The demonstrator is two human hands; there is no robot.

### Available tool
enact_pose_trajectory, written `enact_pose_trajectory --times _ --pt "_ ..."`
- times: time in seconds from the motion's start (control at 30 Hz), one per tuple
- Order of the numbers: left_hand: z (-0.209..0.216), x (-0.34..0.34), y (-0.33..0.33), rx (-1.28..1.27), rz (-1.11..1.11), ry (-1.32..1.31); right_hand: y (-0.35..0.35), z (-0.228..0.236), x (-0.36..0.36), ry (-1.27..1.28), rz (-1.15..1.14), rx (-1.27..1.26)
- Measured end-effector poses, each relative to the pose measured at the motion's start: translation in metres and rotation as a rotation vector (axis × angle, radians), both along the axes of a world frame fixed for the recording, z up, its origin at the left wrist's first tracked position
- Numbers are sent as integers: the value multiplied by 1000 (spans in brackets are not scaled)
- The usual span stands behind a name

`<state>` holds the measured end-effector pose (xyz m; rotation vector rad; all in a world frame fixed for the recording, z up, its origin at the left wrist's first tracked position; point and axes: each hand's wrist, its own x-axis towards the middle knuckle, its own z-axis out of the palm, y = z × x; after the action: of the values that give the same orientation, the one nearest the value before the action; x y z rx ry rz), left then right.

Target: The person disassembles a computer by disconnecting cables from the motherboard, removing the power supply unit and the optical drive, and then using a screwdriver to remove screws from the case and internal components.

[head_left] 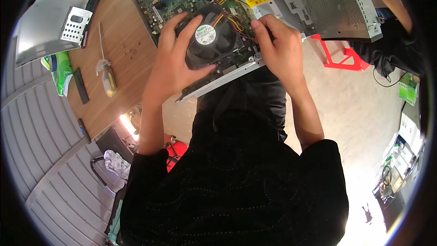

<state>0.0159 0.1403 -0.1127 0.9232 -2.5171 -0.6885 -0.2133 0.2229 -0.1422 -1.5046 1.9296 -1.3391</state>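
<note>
A black cooling fan [219, 45] with a round white label sits over the green circuit board [177, 7] of an opened computer case. My left hand [170, 64] spans the fan, thumb at its near edge and fingers over its far left side. Thin red, yellow and black wires [233, 20] run from the fan toward the board's right side. There my right hand [284, 48] is closed, its thumb and fingers bent together beside the wires. Whatever lies between those fingertips is hidden. A metal rail [223, 79] of the case runs along the near edge, below both hands.
On the wooden table [129, 75] lie a yellow-handled screwdriver [109, 82], several small screws [129, 51] and a dark bar [81, 85]. A metal cover [50, 23] stands at the left. The perforated case panel [341, 7] rises at the right, near a red stool [348, 59] and another person's arm [396, 2].
</note>
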Motion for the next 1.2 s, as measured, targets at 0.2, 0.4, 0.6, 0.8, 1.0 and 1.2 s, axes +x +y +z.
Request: enact_pose_trajectory --times 0.2,0.4,0.6,0.8,1.0,1.2 --pt "3 5 0 8 -11 -48 4 4 3 80 3 -32" --pt "32 -4 -32 -55 -234 7 4 -1 2 163 28 -34" --pt "0 -70 -111 -191 214 353 5 1 6 222 36 -43" --pt "5 -86 -154 898 119 271 6 -6 10 330 -2 -114" --pt "5 -91 -167 762 126 280 5 -8 11 317 -12 -123" --pt "34 -114 -157 639 139 258 6 -6 12 352 -12 -142"
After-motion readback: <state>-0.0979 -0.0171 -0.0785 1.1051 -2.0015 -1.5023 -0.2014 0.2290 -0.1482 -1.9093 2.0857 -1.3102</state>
